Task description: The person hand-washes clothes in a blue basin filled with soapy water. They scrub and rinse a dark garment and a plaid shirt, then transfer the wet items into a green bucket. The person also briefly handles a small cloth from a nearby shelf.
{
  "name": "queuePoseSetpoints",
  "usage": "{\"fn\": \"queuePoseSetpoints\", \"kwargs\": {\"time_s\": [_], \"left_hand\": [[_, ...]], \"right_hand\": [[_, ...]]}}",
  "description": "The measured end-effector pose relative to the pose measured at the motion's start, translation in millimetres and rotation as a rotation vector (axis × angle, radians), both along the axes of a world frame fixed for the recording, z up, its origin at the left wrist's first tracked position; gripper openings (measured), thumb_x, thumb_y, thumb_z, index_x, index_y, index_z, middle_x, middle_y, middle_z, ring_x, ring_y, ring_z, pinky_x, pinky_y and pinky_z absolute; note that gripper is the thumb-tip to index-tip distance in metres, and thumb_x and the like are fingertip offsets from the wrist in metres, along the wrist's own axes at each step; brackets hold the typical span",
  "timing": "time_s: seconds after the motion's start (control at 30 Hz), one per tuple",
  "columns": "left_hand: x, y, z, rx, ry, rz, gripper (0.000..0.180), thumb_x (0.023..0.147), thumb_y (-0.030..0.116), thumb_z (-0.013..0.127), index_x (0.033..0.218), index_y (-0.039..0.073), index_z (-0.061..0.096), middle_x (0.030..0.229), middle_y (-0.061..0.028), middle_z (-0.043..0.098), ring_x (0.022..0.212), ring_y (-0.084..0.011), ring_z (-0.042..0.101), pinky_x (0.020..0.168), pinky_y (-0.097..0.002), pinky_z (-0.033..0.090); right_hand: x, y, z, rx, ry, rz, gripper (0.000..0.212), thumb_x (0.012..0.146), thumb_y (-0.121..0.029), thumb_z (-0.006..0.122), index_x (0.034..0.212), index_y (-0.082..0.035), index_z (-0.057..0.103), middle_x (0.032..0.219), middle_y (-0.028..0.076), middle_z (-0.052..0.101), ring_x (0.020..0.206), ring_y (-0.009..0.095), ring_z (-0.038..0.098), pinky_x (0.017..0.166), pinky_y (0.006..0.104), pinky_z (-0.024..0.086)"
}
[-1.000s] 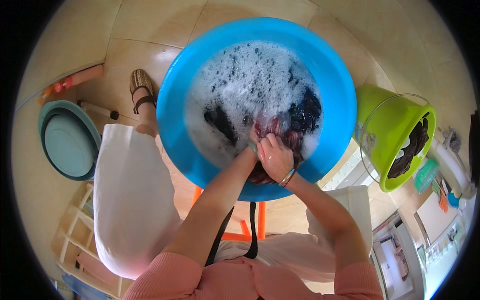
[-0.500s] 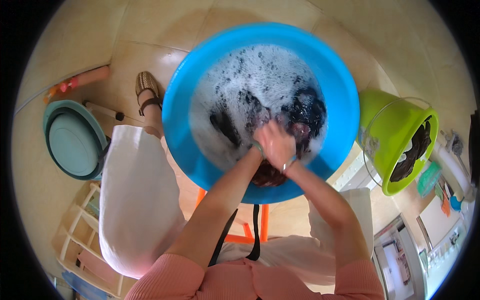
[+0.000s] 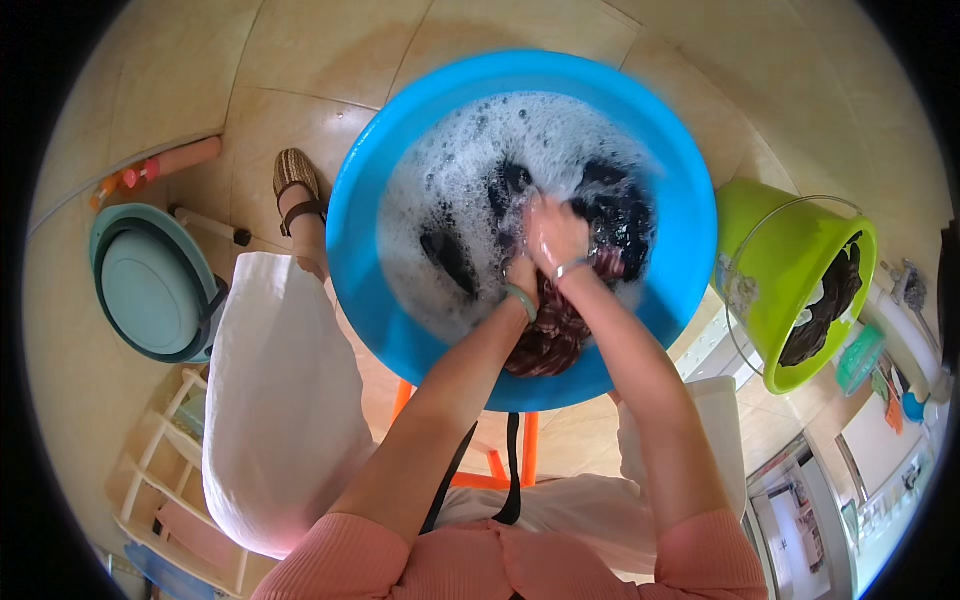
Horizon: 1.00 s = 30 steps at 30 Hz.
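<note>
A large blue basin [image 3: 352,235] holds foamy water and soaking dark cloth. A wet maroon striped garment [image 3: 548,342] is bunched at its near side, under and between my wrists. My right hand [image 3: 558,240] is closed over wet cloth at the middle of the water, knuckles up. Just nearer and to the left, my left hand [image 3: 522,274] grips the garment, its fingers partly hidden by the right hand and cloth. Dark cloth [image 3: 620,225] lies in the suds to the right, and another dark piece [image 3: 450,262] shows through the foam on the left.
A lime-green bucket [image 3: 745,235] with a wire handle stands at the right, dark cloth inside. On the left are a grey-green basin [image 3: 150,290], pink bottles [image 3: 180,157] and a cream rack [image 3: 165,480]. Orange stool legs [image 3: 530,450] show beneath the blue basin.
My right hand has slid away from me over the cloth, parting somewhat from the left. More of the striped garment shows between my wrists, and the foam has shifted.
</note>
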<state>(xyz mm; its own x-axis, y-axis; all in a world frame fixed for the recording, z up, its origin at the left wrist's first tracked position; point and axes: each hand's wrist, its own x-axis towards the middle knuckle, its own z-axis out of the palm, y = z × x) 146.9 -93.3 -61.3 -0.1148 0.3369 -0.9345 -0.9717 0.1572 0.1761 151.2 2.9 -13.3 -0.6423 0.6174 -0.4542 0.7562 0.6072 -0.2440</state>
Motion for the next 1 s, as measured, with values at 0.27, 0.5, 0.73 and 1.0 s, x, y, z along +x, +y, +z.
{"fn": "queuePoseSetpoints", "kwargs": {"time_s": [0.27,0.5,0.73,1.0], "left_hand": [[26.3,-86.8,-141.8,0.35,0.51,-0.373,0.031,0.098,0.035,0.039,0.109,0.012,0.056,0.112,-0.0055,0.059,0.107,-0.0202,0.053,0.091,-0.0367,0.044],[-15.7,-3.5,3.6,-0.089,0.014,-0.104,0.057,0.096,0.046,0.044,0.134,0.004,0.049,0.132,-0.0035,0.053,0.117,-0.0195,0.051,0.099,-0.0345,0.04],[-37.9,-18.4,66.8,0.206,-0.114,-0.053,0.066,0.093,0.058,0.044,0.138,0.009,0.043,0.137,-0.0092,0.048,0.125,-0.0242,0.046,0.106,-0.0419,0.036],[-61.7,-18.4,114.5,0.471,-0.405,-0.091,0.029,0.094,0.028,0.055,0.105,0.003,0.065,0.102,-0.0109,0.068,0.091,-0.0232,0.064,0.085,-0.0395,0.053]], "right_hand": [[2.6,-59.5,44.4,0.017,0.355,0.064,0.024,0.089,-0.027,0.055,0.075,-0.008,0.055,0.077,0.013,0.057,0.068,0.031,0.062,0.054,0.0442,0.049],[-11.4,33.8,-23.6,-0.236,0.002,-0.146,0.029,0.09,-0.027,0.049,0.094,-0.004,0.066,0.094,0.024,0.065,0.089,0.04,0.063,0.078,0.0488,0.051],[55.5,30.9,49.0,-0.723,0.406,-0.515,0.062,0.082,-0.042,0.071,0.123,-0.001,0.052,0.112,0.016,0.064,0.107,0.025,0.061,0.09,0.033,0.047],[36.4,-84.7,192.5,-0.194,0.601,0.131,0.03,0.075,-0.02,0.072,0.102,-0.013,0.061,0.09,0.003,0.054,0.084,0.021,0.057,0.066,0.0326,0.051]]}}
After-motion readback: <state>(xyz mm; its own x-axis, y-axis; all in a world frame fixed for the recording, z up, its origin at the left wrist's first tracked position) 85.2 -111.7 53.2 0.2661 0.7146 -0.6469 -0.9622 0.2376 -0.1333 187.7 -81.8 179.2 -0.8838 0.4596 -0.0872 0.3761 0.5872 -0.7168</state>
